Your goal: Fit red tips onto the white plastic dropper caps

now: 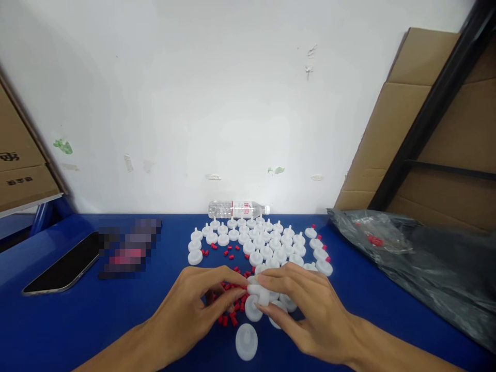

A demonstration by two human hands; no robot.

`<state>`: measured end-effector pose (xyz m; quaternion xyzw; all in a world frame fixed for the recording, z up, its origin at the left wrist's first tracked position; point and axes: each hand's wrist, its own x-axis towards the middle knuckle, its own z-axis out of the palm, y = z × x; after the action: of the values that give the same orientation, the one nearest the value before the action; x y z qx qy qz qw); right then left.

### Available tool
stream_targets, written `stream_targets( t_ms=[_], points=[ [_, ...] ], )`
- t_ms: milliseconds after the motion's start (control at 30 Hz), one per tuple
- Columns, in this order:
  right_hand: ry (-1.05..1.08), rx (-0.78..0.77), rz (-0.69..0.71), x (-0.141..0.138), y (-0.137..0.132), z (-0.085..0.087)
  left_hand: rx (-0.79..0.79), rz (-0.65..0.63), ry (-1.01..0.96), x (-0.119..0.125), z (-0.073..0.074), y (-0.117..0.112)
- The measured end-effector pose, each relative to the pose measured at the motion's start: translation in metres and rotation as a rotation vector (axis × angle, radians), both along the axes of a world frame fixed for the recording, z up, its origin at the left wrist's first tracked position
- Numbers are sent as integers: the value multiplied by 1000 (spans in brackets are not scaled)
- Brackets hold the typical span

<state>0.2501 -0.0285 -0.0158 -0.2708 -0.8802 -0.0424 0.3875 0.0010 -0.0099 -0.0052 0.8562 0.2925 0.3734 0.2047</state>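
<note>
Recorded on the table: one water bottle, one phone, one black plastic bag. White stemmed discs numbered roughly forty-five. Red plugs ran to several dozen, exact count indeterminable.

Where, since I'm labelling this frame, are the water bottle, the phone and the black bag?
water bottle (240, 210): head view, on its label.
phone (64, 271): head view, middle of its screen.
black bag (445, 266): head view, crumpled top surface.
</note>
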Motion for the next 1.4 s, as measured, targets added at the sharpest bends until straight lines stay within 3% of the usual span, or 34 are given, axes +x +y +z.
stream_targets(
  t_ms=[167,300,600,933,1167,1400],
  points=[
    [-30,80,11,0,-2,2,358,18,146,-1,-4,2],
    [-57,150,21,-1,-5,5,326,-19,269,0,-2,-6],
    [-89,229,16,0,-10,11,212,-67,297,-2,1,-14],
    [-156,214,-88,-2,-10,20,555,-36,326,1,9,-6],
    [-25,175,-344,33,11,47,350,219,540,-34,10,38],
    [-109,-45,-313,66,31,62,223,192,669,-48,7,54]
  ],
)
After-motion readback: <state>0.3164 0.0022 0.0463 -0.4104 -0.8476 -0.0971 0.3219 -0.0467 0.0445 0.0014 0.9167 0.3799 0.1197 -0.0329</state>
